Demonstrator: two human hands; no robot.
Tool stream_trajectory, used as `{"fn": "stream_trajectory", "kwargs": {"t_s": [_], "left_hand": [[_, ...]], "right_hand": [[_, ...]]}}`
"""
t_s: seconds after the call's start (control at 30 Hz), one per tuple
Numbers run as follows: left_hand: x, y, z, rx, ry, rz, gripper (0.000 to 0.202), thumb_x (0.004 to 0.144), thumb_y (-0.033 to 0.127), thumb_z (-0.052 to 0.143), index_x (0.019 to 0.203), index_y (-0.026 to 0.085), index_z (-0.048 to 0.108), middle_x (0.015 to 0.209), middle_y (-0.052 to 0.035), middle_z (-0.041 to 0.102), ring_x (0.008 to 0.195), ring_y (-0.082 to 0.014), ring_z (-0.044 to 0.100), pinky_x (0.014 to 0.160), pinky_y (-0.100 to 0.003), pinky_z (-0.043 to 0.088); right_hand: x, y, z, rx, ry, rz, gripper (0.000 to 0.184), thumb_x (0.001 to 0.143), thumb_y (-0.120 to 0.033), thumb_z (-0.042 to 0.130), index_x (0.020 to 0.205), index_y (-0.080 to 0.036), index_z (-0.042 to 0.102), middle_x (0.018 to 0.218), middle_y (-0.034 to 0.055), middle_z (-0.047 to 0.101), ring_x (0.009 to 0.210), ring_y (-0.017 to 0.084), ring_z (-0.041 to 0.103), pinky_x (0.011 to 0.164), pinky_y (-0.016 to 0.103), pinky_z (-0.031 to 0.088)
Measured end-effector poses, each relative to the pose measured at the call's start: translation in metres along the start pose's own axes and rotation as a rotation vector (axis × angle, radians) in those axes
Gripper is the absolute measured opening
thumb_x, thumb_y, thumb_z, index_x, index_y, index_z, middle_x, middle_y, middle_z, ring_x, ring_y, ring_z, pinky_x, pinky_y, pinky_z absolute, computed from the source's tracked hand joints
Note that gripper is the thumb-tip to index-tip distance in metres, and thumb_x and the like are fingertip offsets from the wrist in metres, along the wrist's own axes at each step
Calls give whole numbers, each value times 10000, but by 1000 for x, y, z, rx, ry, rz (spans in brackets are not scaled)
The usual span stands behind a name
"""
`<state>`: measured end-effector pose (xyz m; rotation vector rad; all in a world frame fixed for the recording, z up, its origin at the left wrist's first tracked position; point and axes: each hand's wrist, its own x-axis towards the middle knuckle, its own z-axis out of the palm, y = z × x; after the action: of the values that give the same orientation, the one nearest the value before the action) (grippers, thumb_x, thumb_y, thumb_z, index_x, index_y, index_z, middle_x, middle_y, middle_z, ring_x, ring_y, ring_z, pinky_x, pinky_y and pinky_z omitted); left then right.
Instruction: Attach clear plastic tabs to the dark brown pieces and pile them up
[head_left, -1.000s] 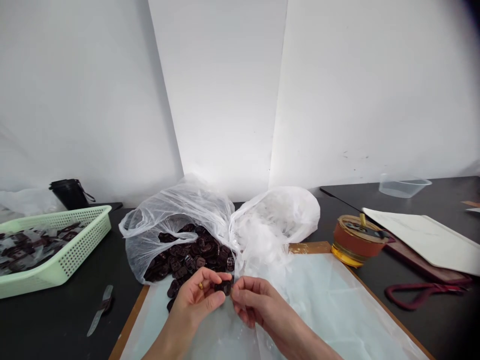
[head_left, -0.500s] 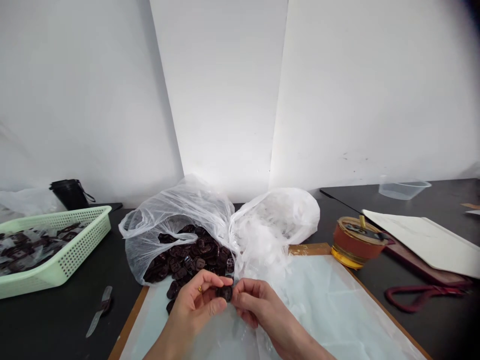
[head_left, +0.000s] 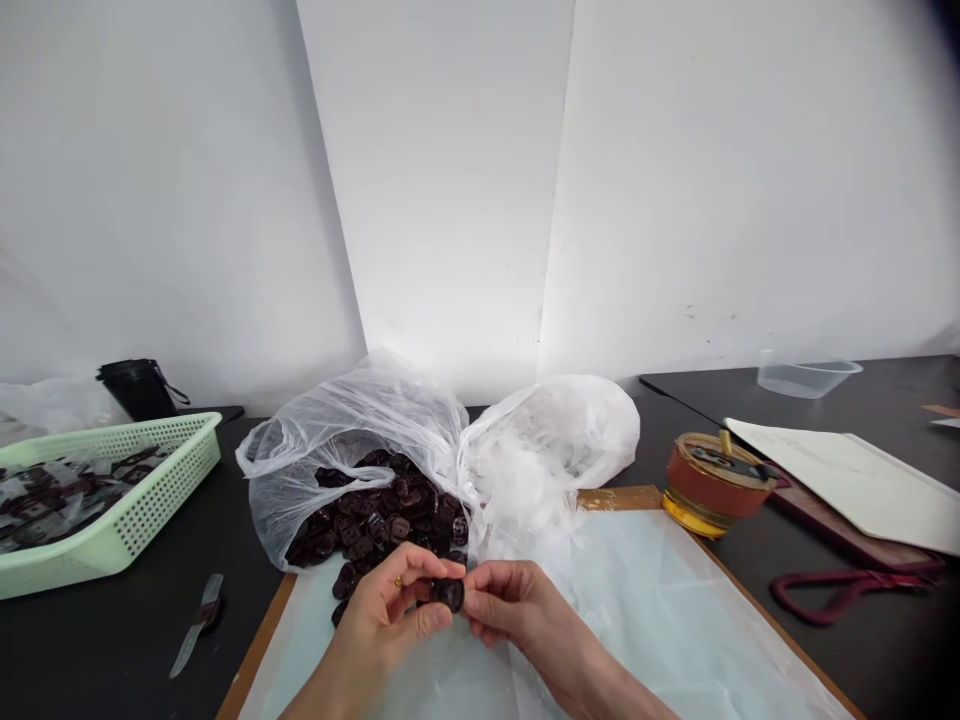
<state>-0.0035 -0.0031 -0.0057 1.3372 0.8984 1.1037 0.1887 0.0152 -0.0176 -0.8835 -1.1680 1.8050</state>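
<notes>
My left hand (head_left: 382, 615), with a ring on one finger, pinches a small glossy dark brown squarish piece (head_left: 448, 594) between thumb and fingers. The fingertips of my right hand (head_left: 517, 605) are closed at that piece's right edge; whatever they grip is hidden. Just behind my left hand, a heap of similar dark pieces (head_left: 397, 520) spills from a clear plastic bag (head_left: 360, 400). Beside it, a second bag (head_left: 592, 415) lets out a mass of thin clear strips (head_left: 517, 500). Both hands are above a pale sheet-covered board (head_left: 637, 600).
On the left are a green basket (head_left: 150, 520) of strip-wrapped pieces, a black lidded cup (head_left: 139, 388) and one piece with a clear strip (head_left: 199, 625). To the right lie an amber round container (head_left: 716, 485), red-handled scissors (head_left: 832, 597), a notebook (head_left: 847, 480) and a clear tub (head_left: 806, 378).
The dark piece has turned slightly in my left fingers and shows more of its face. My right fingertips have shifted a little and stay close against its edge.
</notes>
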Motion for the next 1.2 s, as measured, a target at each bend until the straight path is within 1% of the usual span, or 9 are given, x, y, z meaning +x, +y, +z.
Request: {"fn": "stream_trajectory", "kwargs": {"t_s": [0.23, 0.4, 0.47, 0.6, 0.73, 0.83, 0.97, 1.1, 1.2], "left_hand": [[2, -2, 0, -89, -10, 4, 222, 750, 281, 787, 918, 210, 660, 1069, -99, 752, 955, -261, 685, 828, -353, 500], [3, -5, 0, -151, -36, 9, 218, 747, 279, 795, 903, 216, 655, 1062, -88, 758, 954, -246, 685, 831, -342, 496], [3, -4, 1, -135, -36, -1, 213, 756, 282, 785, 907, 212, 652, 1070, -95, 753, 948, -252, 688, 838, -357, 501], [1, 1, 2, -13, -21, -1, 188, 773, 272, 762, 918, 206, 663, 1078, -104, 745, 980, -270, 681, 881, -380, 499], [0, 1, 2, 8, -56, 16, 176, 790, 262, 748, 940, 212, 670, 1076, -98, 747, 970, -262, 684, 869, -367, 501], [0, -2, 0, -37, -68, 19, 178, 795, 263, 746, 946, 216, 664, 1099, -99, 745, 947, -254, 692, 846, -355, 506], [1, -4, -2, -52, -53, 21, 169, 797, 254, 746, 935, 221, 654, 1117, -97, 743, 998, -260, 681, 865, -355, 501], [1, -1, -1, -10, -52, 17, 139, 807, 245, 733, 922, 225, 658, 1115, -91, 743, 1044, -269, 667, 894, -363, 496], [0, 5, 1, 83, -45, 15, 112, 821, 232, 712, 924, 222, 670, 1123, -94, 739, 1058, -279, 661, 889, -363, 504]], "right_hand": [[5, 4, -1, 41, 23, 4, 334, 594, -411, 884, 703, -129, 743, 563, 15, 660, 528, 109, 552, 551, 235, 401], [5, 3, 0, 88, 12, 38, 323, 602, -387, 887, 719, -130, 730, 604, 22, 684, 544, 110, 591, 555, 226, 425], [4, 4, 1, 77, 19, 46, 331, 601, -398, 886, 719, -132, 727, 606, 21, 689, 539, 109, 591, 544, 221, 420], [5, 5, 0, 76, 33, 49, 347, 582, -409, 892, 712, -129, 734, 594, 22, 693, 526, 106, 587, 545, 224, 423], [5, 6, -2, 94, -10, 27, 327, 593, -392, 887, 715, -127, 740, 600, 29, 705, 537, 113, 603, 567, 236, 437], [5, 5, -1, 131, -22, -6, 321, 576, -345, 902, 707, -127, 705, 607, 27, 702, 556, 131, 629, 562, 240, 441], [6, 2, -1, 173, -29, -24, 363, 573, -295, 908, 765, -151, 635, 621, 5, 699, 565, 142, 654, 540, 230, 436], [6, 2, -2, 155, -15, -24, 405, 568, -316, 911, 769, -155, 598, 625, 5, 706, 572, 143, 665, 536, 224, 449], [6, 3, -2, 135, 2, -10, 426, 554, -341, 913, 758, -157, 588, 624, 5, 709, 574, 144, 664, 547, 231, 464]]}}
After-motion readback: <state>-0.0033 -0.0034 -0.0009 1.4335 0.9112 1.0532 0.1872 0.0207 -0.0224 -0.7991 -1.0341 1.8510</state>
